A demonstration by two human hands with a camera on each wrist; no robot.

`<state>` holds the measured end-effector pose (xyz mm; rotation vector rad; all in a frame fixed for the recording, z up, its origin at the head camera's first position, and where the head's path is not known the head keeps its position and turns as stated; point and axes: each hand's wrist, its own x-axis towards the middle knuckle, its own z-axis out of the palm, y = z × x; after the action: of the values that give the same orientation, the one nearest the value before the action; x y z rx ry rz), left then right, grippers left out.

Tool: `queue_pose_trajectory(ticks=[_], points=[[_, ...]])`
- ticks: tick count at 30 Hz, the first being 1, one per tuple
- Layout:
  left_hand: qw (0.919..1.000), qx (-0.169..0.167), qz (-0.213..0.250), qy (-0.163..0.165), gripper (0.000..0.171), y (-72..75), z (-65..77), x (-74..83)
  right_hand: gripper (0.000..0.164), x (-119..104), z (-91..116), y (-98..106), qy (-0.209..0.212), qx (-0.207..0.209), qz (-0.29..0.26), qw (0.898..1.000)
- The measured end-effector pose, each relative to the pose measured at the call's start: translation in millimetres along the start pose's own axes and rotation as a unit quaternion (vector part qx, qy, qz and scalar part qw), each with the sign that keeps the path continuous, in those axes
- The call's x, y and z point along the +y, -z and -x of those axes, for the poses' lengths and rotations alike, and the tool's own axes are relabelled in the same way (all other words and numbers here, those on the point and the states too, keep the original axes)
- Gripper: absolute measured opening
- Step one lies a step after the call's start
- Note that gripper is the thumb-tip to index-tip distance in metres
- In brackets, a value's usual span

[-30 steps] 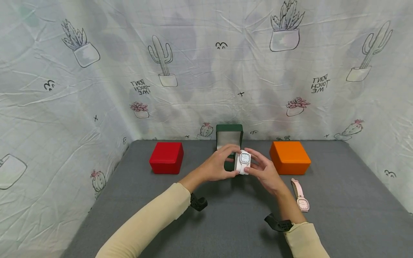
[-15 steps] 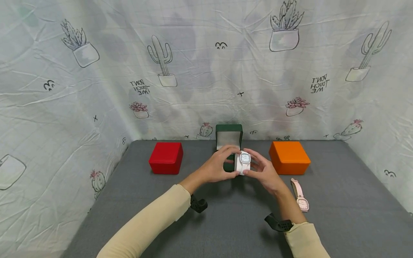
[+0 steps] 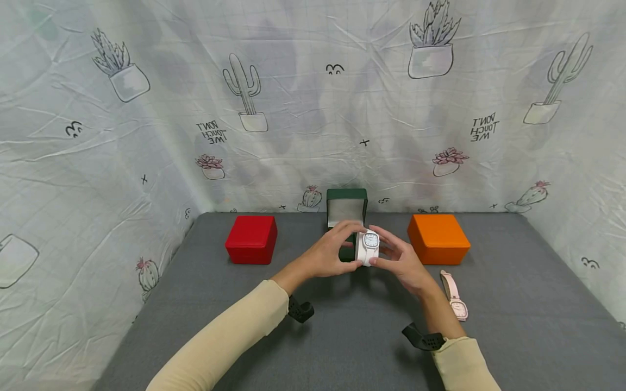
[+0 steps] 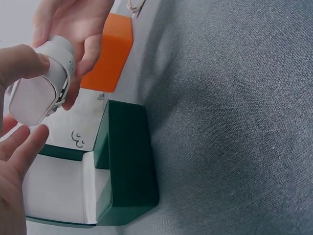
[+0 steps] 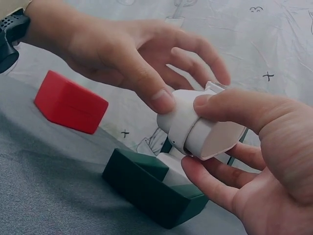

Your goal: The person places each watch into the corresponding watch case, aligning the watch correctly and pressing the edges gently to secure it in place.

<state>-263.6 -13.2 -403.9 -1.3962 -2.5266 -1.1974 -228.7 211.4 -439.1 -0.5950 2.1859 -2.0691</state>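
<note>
A white watch (image 3: 371, 240), its square face turned up, is wrapped around a white cushion (image 4: 34, 100). Both hands hold the cushion above the table, just in front of an open green box (image 4: 132, 156). My left hand (image 3: 329, 254) grips the cushion's left end between thumb and fingers. From the other side, my right hand (image 3: 403, 265) pinches it, thumb low near the strap and fingers at the top. In the right wrist view the strap band (image 5: 183, 129) circles the cushion between both thumbs. The green box's lid stands up with a pale lining, and the hands partly cover its base in the head view.
A closed red box (image 3: 251, 239) stands to the left and a closed orange box (image 3: 438, 239) to the right. On the grey table (image 3: 352, 347), a pink watch (image 3: 456, 298) lies beside the right forearm. A patterned white curtain (image 3: 303, 108) hangs behind.
The right thumb has shifted slightly down along the watch strap. Otherwise both hands, the watch and the boxes stay almost in place.
</note>
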Motion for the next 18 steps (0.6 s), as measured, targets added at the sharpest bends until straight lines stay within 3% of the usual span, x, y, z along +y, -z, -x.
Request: queue_pose_trajectory(ticks=[4,9,14,18], points=[[0.9979,-0.005,-0.062,-0.020,0.062,2.7,-0.4,3.0,0.071,0.7,-0.6,0.0,-0.006,0.003,0.001,1.000],[0.9873,-0.014,-0.148,-0.057,0.063,4.4,-1.2,2.8,0.073,-0.2,-0.9,-0.4,0.003,-0.001,0.005,1.000],[0.9815,-0.015,-0.167,-0.092,0.058,3.5,-2.2,-0.4,0.081,-1.0,-1.0,-2.4,-0.006,0.004,0.001,1.000],[0.9822,-0.015,-0.163,-0.091,0.055,4.4,-0.9,-1.2,0.080,-0.4,-2.4,-5.3,-0.009,0.007,0.006,1.000]])
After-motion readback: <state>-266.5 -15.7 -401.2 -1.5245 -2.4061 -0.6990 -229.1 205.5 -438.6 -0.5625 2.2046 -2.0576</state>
